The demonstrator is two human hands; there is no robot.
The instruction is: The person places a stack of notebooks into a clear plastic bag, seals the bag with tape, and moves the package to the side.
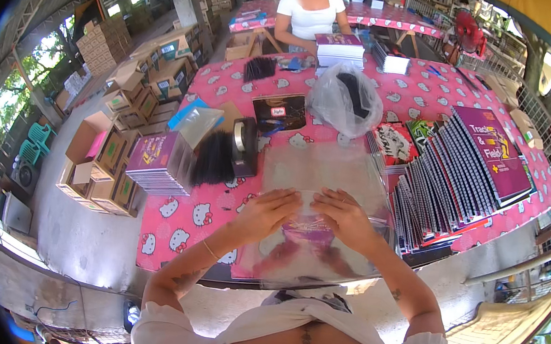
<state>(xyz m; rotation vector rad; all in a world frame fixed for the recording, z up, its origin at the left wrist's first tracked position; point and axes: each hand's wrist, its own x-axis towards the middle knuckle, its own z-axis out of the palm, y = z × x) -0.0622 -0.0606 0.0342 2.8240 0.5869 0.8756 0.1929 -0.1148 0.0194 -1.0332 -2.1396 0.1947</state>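
Before me a large clear plastic sheet [331, 168] lies on the table, shiny with reflections. Beneath my fingers a patch of purple [307, 232] shows through the plastic; what it belongs to I cannot make out. My left hand [276, 208] rests on the sheet, fingers stretched out together and angled inward. Opposite it, my right hand [342, 216] presses on the sheet the same way, a small gap between the two sets of fingertips. To the right, a fanned row of spiral-bound notebooks [439, 182] leans, a purple cover on top.
Left of the sheet stand a stack of purple books [161, 161], black bristly strands [214, 159] and a black tape dispenser [245, 144]. Farther back are a clear plastic bag [346, 101] and stacked books [340, 51]. A co-worker [311, 11] stands across the pink patterned table [192, 230]. Cardboard boxes [94, 163] fill the left floor.
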